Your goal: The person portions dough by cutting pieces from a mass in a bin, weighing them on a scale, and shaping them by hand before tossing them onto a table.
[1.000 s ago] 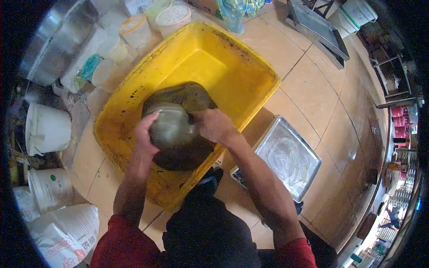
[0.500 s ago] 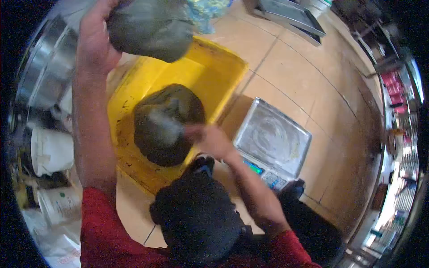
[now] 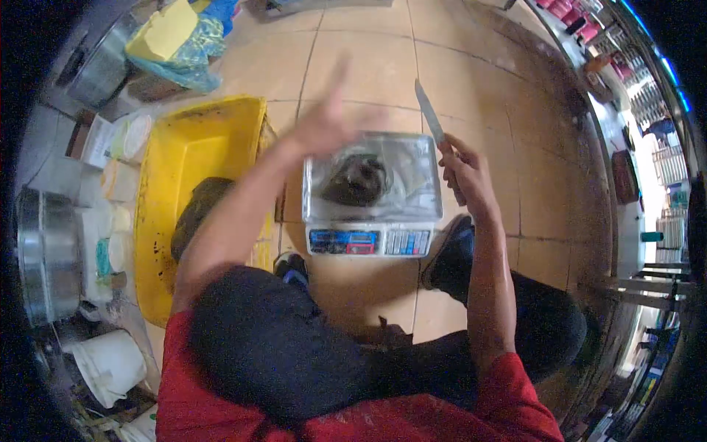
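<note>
At 9 o'clock, a yellow tub (image 3: pixel 210 140) holds 1 dark lump (image 3: pixel 197 210), partly behind the left forearm. The left hand (image 3: pixel 329 127), blurred, spreads its fingers wide near the 11 o'clock corner of the metal pan (image 3: pixel 422 180). A dark piece (image 3: pixel 357 179) lies on this pan, atop the scale (image 3: pixel 369 241). At 3 o'clock from it, the right hand (image 3: pixel 465 174) grips 1 knife (image 3: pixel 429 113), blade towards 11 o'clock.

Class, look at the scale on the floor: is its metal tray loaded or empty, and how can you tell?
Loaded: a dark lump sits on the tray, with bare metal showing around it.
</note>
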`<state>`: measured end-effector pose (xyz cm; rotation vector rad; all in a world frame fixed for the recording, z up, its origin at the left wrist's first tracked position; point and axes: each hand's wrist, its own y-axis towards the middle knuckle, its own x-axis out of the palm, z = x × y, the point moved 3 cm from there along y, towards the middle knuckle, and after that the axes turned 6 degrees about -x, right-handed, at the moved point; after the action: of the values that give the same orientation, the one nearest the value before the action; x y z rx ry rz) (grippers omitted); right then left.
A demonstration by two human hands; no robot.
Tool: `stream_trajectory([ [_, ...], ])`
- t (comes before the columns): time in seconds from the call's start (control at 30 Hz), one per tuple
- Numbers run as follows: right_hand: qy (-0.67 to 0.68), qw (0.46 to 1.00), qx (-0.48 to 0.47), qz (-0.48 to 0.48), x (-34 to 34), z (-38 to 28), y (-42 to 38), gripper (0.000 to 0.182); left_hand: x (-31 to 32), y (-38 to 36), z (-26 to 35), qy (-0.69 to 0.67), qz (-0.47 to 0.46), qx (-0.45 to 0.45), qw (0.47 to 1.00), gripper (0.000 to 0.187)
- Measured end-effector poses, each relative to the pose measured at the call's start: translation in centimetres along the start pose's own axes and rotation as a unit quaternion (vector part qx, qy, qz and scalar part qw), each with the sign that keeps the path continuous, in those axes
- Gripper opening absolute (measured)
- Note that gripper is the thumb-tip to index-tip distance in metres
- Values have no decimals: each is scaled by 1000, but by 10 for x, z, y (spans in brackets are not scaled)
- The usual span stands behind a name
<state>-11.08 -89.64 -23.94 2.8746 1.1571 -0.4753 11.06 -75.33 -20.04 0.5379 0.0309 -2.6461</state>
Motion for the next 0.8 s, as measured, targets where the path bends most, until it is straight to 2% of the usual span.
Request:
stream_trajectory([
  [0.03, 20, 1000, -9, 3, 2, 4, 0, 40, -26, 3, 8, -116, 42, -26, 992, 82],
  [0.07, 42, 999, -19, 5, 4, 8, 0, 39, -53, -6, 17, -88, 66, -51, 993, 74],
  [0.1, -7, 1000, -8, 8, 4, 1, -3, 38, -83, -17, 14, -58, 91, -74, 991, 66],
  [0.13, 13, 1000, -14, -4, 1, 6, 0, 37, -119, -20, -35, 43, 186, -47, 980, 63],
  [0.2, 7, 1000, 1, 4, 9, -9, -4, 39, -147, -69, -81, 49, 251, -83, 963, 65],
  [0.27, 34, 999, -10, 5, 19, -5, 1, 40, -171, -136, -159, 277, 299, -220, 886, 70],
  [0.33, 21, 999, -27, -22, 31, -3, 2, 41, -180, -200, -232, 419, 278, -393, 770, 72],
  [0.4, 12, 997, -43, -55, 44, 13, 12, 41, -158, -253, -271, 473, 258, -415, 733, 70],
  [0.43, -17, 998, -26, -56, 54, 12, 13, 39, -151, -267, -271, 499, 248, -427, 712, 69],
  [0.53, -47, 995, -1, -92, 83, 3, 7, 38, -150, -276, -266, 462, 172, -441, 750, 68],
  [0.57, -69, 993, -3, -98, 94, -2, 4, 38, -154, -271, -253, 411, 187, -451, 770, 70],
  [0.67, -97, 987, 3, -131, 116, -11, 0, 36, -167, -276, -241, 536, 261, -483, 642, 72],
  [0.7, -88, 988, -28, -126, 126, -9, 3, 34, -165, -282, -234, 551, 258, -500, 616, 65],
  [0.8, -137, 968, -98, -185, 167, -11, -1, 30, -183, -305, -277, 451, 261, -464, 716, 51],
])
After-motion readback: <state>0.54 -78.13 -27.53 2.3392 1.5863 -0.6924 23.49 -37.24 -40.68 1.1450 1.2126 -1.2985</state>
